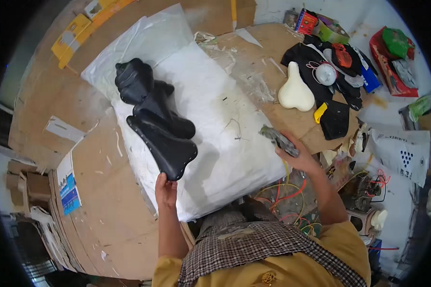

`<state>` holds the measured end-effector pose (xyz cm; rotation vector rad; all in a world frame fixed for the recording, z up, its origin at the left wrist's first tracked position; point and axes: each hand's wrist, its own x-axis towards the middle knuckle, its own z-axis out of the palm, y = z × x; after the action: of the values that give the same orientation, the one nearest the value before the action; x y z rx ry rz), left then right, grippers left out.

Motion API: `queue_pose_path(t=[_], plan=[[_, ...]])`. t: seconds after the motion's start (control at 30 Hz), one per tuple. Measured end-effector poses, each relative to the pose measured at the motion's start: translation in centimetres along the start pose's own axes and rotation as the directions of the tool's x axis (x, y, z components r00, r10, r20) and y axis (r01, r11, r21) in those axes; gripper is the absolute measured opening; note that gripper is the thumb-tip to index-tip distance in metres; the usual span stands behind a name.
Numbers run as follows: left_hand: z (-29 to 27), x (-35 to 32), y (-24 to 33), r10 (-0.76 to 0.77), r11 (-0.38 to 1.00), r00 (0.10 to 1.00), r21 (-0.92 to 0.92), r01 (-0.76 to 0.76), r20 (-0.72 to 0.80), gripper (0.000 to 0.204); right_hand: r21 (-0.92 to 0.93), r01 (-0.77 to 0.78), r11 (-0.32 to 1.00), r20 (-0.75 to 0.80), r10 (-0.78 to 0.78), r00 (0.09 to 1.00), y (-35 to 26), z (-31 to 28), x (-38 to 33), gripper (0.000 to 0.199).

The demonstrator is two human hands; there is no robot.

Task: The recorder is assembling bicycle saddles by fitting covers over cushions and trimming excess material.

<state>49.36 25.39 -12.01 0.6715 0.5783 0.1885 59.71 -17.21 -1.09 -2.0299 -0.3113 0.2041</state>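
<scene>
My left hand (pixel 165 189) grips the narrow end of a black saddle-shaped cover (pixel 165 146), which lies underside up on a white sack (pixel 215 110). Two more black saddle-shaped pieces (pixel 141 88) are stacked just beyond it on the sack. My right hand (pixel 297 155) is closed around a grey metal tool (pixel 278 139) at the sack's right edge, over the brown cardboard.
A cream foam saddle form (pixel 295 91) lies on the cardboard (pixel 100 191) at right, beside black fabric pieces (pixel 333 119), a yellow item and colourful packets (pixel 392 62). Coloured wires (pixel 285 196) tangle near my right forearm. Yellow boxes (pixel 76 33) sit at top left.
</scene>
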Motion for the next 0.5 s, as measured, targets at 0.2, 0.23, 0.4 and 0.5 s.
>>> queue_pose_path(t=[0.2,0.23,0.4,0.5], plan=[[2.0,2.5,-2.4,-0.084,0.982,0.996,-0.171,0.079,-0.018,0.012,0.513,-0.116,0.851,0.299,-0.051,0.953,-9.8,0.2,-5.2,0.056],[2.8,2.4,-2.4,-0.108,0.977,0.994,-0.182,0.109,0.012,0.012,0.515,-0.116,0.849,0.311,-0.060,0.949,-9.8,0.3,-5.7,0.056],[4.3,2.3,-3.1,-0.121,0.967,0.993,-0.228,0.114,-0.015,0.010,0.261,-0.126,0.957,0.421,0.005,0.907,-10.9,0.0,-5.6,0.056],[2.9,2.4,-4.2,-0.130,0.976,0.992,-0.178,0.127,-0.005,0.010,0.269,-0.152,0.951,0.362,0.046,0.931,-12.0,1.0,-5.1,0.058]])
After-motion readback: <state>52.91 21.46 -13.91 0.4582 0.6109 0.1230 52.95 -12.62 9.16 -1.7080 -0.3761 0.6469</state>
